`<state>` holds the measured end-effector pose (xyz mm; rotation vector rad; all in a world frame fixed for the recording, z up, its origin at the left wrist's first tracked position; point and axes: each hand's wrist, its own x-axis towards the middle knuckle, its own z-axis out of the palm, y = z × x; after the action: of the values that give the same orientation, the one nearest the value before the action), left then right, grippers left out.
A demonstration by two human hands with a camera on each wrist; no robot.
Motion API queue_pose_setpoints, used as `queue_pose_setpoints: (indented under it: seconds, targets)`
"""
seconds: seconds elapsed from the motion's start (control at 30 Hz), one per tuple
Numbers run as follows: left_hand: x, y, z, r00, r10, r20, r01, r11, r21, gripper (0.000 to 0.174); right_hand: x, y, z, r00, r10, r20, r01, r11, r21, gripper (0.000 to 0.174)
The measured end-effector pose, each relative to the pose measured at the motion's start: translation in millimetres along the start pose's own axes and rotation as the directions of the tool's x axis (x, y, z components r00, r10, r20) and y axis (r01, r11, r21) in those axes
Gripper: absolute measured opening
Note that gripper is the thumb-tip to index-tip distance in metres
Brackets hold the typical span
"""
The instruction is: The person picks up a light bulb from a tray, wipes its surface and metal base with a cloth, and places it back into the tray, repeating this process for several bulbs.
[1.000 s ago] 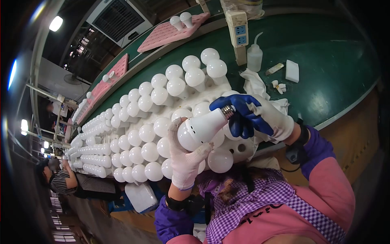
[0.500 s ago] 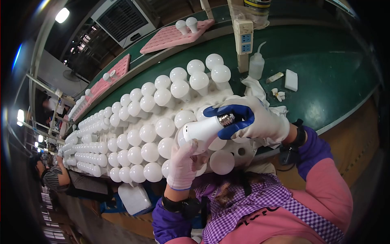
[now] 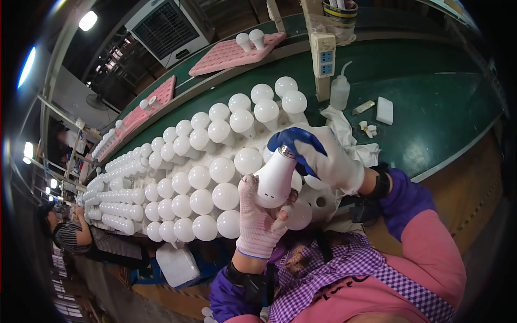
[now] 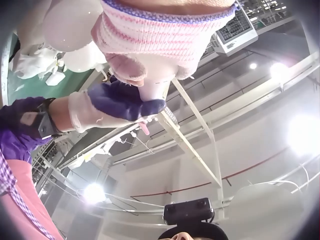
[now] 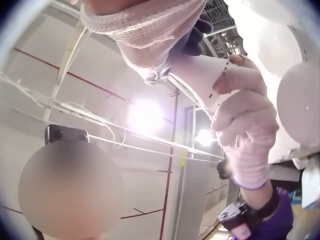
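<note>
Near the centre of the frame, the left hand point(image 3: 261, 229) grips the bulb point(image 3: 276, 180) round its wide lower end; the right hand point(image 3: 326, 159) has fingers curled about its cap, uppermost and slightly tilted. Firm support below and a light touch above should stop it slipping into the bulb rows point(image 3: 221, 170), left of centre.

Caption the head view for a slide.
Left hand cradling a white bulb, right hand at its metal base, over rows of bulbs on a green bench.
</note>
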<state>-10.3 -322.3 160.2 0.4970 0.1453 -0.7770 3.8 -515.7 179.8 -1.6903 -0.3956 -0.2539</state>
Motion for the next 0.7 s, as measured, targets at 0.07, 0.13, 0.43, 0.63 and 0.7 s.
queue_pose_setpoints:
  seconds: [0.07,0.13,0.43,0.63,0.7]
  targets:
    - [-1,-1,0,0.997,0.069,-0.043,-0.068,0.997,0.037,0.063,-1,-2,-2,0.994,0.112,0.017,-0.113,0.988,0.109,0.041]
    - [-3,-1,-5,0.996,0.081,-0.023,-0.079,0.995,0.058,0.063,-2,8,5,0.996,-0.038,-0.083,0.046,0.994,0.099,0.045]
    - [-11,-7,4,0.880,0.457,0.129,-0.463,0.766,0.445,0.072,3,-4,-5,0.982,0.047,0.182,-0.106,0.939,0.328,0.058]
    - [-11,-7,6,0.831,0.534,0.156,-0.506,0.607,0.613,0.081,0,-6,0,0.981,0.113,0.156,-0.163,0.921,0.354,0.052]
    - [-11,-8,5,0.823,0.542,0.170,-0.506,0.564,0.653,0.082,-4,0,8,0.986,0.138,0.088,-0.159,0.938,0.309,0.045]
